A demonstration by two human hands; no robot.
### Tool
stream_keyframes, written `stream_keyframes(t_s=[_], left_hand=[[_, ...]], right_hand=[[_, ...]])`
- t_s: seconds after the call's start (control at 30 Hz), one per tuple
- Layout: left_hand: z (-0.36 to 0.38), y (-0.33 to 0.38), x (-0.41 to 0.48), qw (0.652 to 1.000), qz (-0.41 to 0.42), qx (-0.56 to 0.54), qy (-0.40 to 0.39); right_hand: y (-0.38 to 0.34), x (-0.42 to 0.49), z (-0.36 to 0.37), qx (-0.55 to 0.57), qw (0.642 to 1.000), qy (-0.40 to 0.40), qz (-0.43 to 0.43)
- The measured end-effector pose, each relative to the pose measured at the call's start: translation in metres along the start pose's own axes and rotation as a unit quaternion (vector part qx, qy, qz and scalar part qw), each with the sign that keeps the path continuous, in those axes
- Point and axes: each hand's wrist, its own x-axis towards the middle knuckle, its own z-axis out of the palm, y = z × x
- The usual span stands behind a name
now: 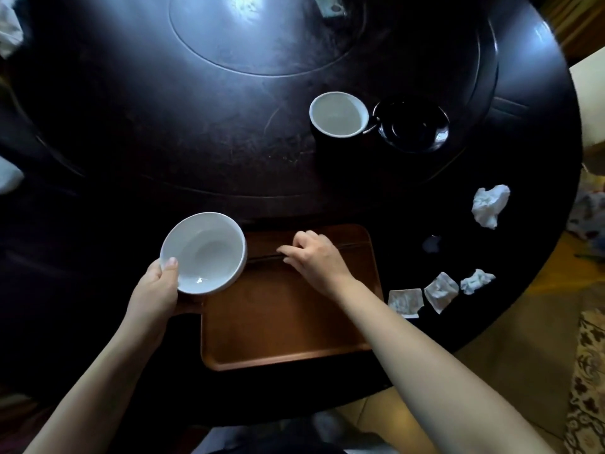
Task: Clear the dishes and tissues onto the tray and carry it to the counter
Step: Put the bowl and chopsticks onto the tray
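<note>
A brown wooden tray (288,326) lies at the near edge of the dark round table (163,142). My left hand (157,290) grips the rim of a white bowl (204,253) and holds it over the tray's left edge. My right hand (314,257) rests over the tray's far part, fingers pinched on thin dark chopsticks (353,246) that lie across the tray. A black cup with a white inside (339,114) and a black saucer (412,126) stand further back. Several white tissues lie to the right: a big crumpled one (489,206), a small crumpled one (477,281), a folded one (441,291) and a flat one (405,300).
A small dark round object (432,244) sits between the tissues. White cloth or paper (9,27) shows at the far left edge, with another white piece (8,178) lower down. A round inset (262,34) marks the table's centre. Patterned rug (586,371) lies at the right.
</note>
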Motion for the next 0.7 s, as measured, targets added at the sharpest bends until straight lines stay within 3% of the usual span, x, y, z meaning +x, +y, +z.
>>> stream_keyframes(t_s=[0.33,0.5,0.7], left_hand=[[0.012,-0.024,-0.019,0.998,-0.036,0.037,-0.021],[0.012,-0.036,-0.026,0.997,-0.052,0.052,-0.023],[0.026,-0.050,-0.035,0.996,-0.059,0.062,-0.035]], right_hand=[[0.000,0.002,0.032,0.068,0.993,0.094,0.032],[0.022,-0.032,0.019,0.030,0.979,0.185,0.081],[0.038,-0.040,0.008,0.028,0.970,0.158,0.183]])
